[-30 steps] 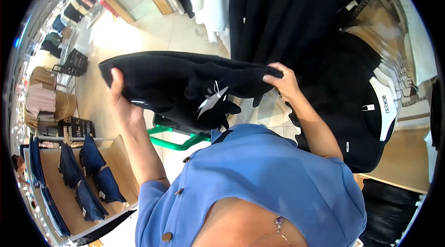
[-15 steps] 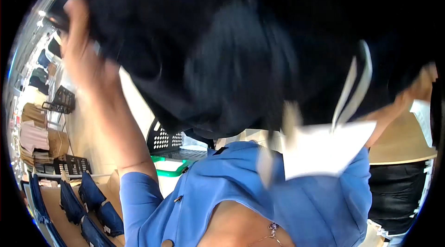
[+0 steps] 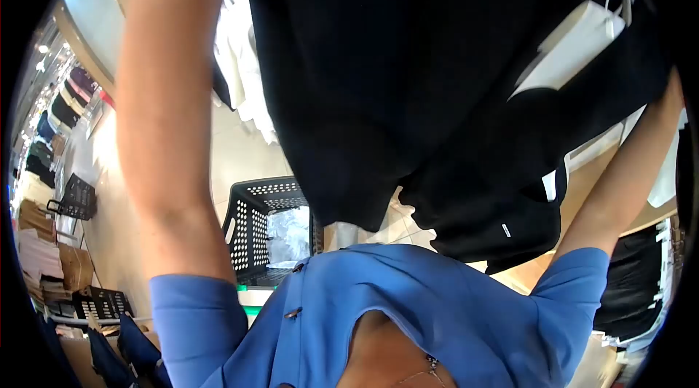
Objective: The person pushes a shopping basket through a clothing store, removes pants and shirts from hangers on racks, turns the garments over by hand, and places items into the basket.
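Note:
A large black garment point(image 3: 451, 60) hangs spread in front of me and fills much of the view. Its lower end falls in two parts, and the right part carries a small white label point(image 3: 506, 230). A white paper tag point(image 3: 571, 46) dangles from it on a white string. My right hand point(image 3: 676, 93) is at the far right edge, closed at the garment's side, its fingers mostly hidden. My left arm point(image 3: 171, 119) stretches up past the top edge, so the hand itself is out of sight.
Below the garment stands a black perforated shopping basket point(image 3: 247, 235) with a clear plastic package point(image 3: 289, 236) in it. White clothes point(image 3: 244, 60) hang behind. Folded blue jeans point(image 3: 109, 344) lie lower left, another black basket point(image 3: 75, 197) above them. Black clothes point(image 3: 630, 293) hang at right.
The black garment has swung up and spread out, uncovering more of the basket and the hanging white clothes. My left hand has gone up out of view; the paper tag has moved up and right.

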Demonstrator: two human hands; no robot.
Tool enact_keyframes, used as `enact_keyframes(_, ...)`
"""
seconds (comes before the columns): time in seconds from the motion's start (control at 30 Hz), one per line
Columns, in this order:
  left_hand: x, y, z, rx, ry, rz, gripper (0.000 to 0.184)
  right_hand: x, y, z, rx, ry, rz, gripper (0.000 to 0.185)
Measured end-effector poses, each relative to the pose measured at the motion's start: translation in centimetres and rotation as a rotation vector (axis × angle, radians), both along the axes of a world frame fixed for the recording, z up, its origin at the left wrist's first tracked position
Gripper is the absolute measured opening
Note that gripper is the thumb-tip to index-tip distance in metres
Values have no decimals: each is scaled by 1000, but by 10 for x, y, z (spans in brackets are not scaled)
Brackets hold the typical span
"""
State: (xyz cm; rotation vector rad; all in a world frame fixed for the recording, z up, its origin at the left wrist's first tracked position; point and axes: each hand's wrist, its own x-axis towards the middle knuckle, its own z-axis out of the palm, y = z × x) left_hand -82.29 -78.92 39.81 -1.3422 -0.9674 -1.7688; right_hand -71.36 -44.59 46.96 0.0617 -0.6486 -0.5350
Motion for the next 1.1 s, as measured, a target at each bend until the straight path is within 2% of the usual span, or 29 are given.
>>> enact_keyframes(0.03,-5,2,-27,-93,-28,118,34,0,6,-10,-154,-122,172,34)
enact_keyframes(0.07,-11,5,-61,-314,-92,276,33,-1,17,-37,-312,-241,343,38)
enact_keyframes(0.1,-18,3,-103,-605,-130,430,32,-4,34,-96,-651,-500,165,26)
enact_keyframes(0.13,-23,-4,-150,-845,-189,506,32,-13,34,-174,-536,-1040,61,22)
enact_keyframes(0.17,-26,-16,-196,-971,-375,465,31,-11,22,-226,-387,-1572,-57,19)
enact_keyframes(0.2,-34,-30,-248,-967,-788,393,33,10,-27,-236,-465,-1669,348,14)
enact_keyframes(0.23,-44,-43,-273,-723,-1158,52,29,19,-23,-244,-709,-1712,502,14)
enact_keyframes(0.27,-29,-38,-265,-527,-1370,-87,28,22,-20,-251,-787,-1630,581,16)
enact_keyframes(0.3,-19,-36,-267,-426,-1340,-132,27,30,-20,-262,-863,-1551,532,19)
enact_keyframes(0.37,10,-25,-233,-246,-1321,22,27,33,-11,-268,-879,-1379,624,22)
enact_keyframes(0.4,8,-30,-243,-202,-1283,-39,28,31,-12,-278,-932,-1334,814,22)
enact_keyframes(0.5,6,-45,-262,-278,-1276,-52,29,25,-19,-299,-1015,-1324,1070,22)
enact_keyframes(0.6,17,-53,-270,-299,-1299,-35,26,24,-33,-310,-1041,-1144,1359,20)
enact_keyframes(0.7,40,-50,-264,-388,-1160,123,30,24,-52,-317,-1097,-977,1736,19)
enact_keyframes(0.73,31,-63,-291,-508,-1067,190,33,24,-63,-314,-1147,-958,1795,17)
enact_keyframes(0.77,33,-72,-299,-656,-978,270,33,25,-72,-313,-1184,-973,1823,16)
enact_keyframes(0.83,41,-84,-311,-950,-788,425,32,25,-90,-308,-1165,-1000,2091,16)
enact_keyframes(0.9,52,-84,-321,-1005,-886,457,31,26,-112,-301,-1120,-1063,2291,17)
enact_keyframes(0.97,68,-64,-322,-943,-725,595,38,26,-126,-299,-1059,-1162,2430,17)
enact_keyframes(1.03,79,-41,-308,-993,-406,655,43,24,-131,-301,-1006,-1263,2515,18)
enact_keyframes(1.1,80,-25,-310,-1124,-234,551,41,21,-135,-304,-939,-1324,2594,19)
